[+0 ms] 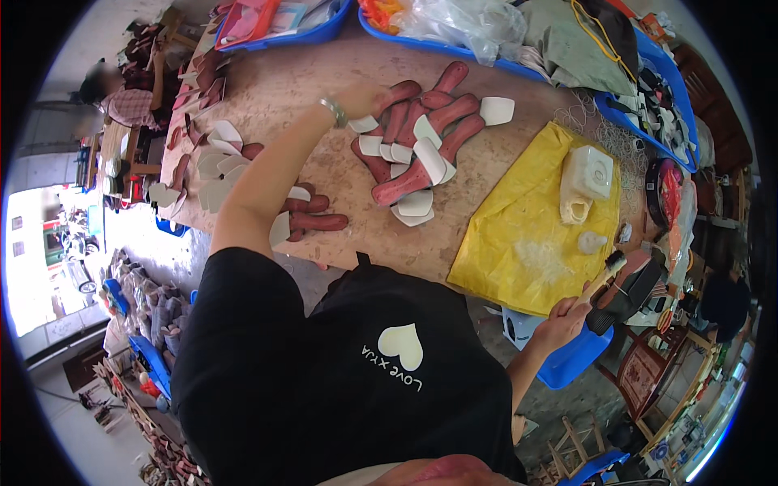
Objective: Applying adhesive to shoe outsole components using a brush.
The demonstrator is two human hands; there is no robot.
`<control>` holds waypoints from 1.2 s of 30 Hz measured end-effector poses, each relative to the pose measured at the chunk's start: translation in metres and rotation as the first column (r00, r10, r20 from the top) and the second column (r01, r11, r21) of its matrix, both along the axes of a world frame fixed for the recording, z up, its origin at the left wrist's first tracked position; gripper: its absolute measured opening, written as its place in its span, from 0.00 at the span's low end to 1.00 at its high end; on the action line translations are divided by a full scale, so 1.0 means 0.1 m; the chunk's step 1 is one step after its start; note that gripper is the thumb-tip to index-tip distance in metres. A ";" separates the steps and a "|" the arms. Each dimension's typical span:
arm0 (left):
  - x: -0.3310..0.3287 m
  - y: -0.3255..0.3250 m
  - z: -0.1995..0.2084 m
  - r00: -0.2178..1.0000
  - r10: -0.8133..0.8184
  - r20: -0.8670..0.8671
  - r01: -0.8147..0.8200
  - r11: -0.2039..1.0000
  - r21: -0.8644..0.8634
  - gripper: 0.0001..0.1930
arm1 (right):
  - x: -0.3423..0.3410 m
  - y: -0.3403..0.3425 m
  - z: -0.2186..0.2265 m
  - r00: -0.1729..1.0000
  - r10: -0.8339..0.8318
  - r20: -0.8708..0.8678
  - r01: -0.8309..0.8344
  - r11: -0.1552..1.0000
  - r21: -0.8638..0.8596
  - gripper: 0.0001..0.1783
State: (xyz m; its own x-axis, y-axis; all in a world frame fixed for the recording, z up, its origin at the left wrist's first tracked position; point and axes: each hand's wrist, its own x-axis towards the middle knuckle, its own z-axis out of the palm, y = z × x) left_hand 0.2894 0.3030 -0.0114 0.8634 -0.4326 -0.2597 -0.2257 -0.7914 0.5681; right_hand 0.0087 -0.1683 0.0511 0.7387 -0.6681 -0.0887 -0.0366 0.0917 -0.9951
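Note:
My left hand (362, 100) reaches far across the wooden table (292, 89) and closes on a maroon insole piece (399, 91) at the near edge of a pile of maroon and white insoles (421, 150). A bracelet sits on that wrist. My right hand (562, 317) is low at the table's right edge and grips the wooden handle of a brush (609, 269), whose bristles hover by the corner of a yellow sheet (527, 235). A white plastic jug (585, 180) stands on the sheet.
More insoles (312, 219) lie by my left arm, with white pieces (215, 166) further left. Blue trays (316, 28) and a clear plastic bag (470, 24) line the back edge. Another person (121, 97) sits at far left. A blue stool (571, 360) is below my right hand.

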 end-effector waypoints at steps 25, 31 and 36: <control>-1.83 -0.74 -0.07 0.890 0.199 -0.410 -0.249 0.966 -0.071 0.34 | 0.01 -0.53 -0.80 0.980 0.074 -0.184 -0.100 0.985 -0.138 0.14; -2.28 -1.24 0.54 0.474 -0.322 -0.820 -0.728 0.381 -0.570 0.29 | 0.71 -1.01 -1.24 0.955 -0.021 -0.296 -0.187 0.732 -0.655 0.17; -2.30 -1.70 0.45 0.446 -0.484 -0.753 -0.755 0.249 -0.607 0.28 | 1.17 -1.23 -1.45 0.883 -0.110 -0.457 -0.348 0.499 -0.794 0.14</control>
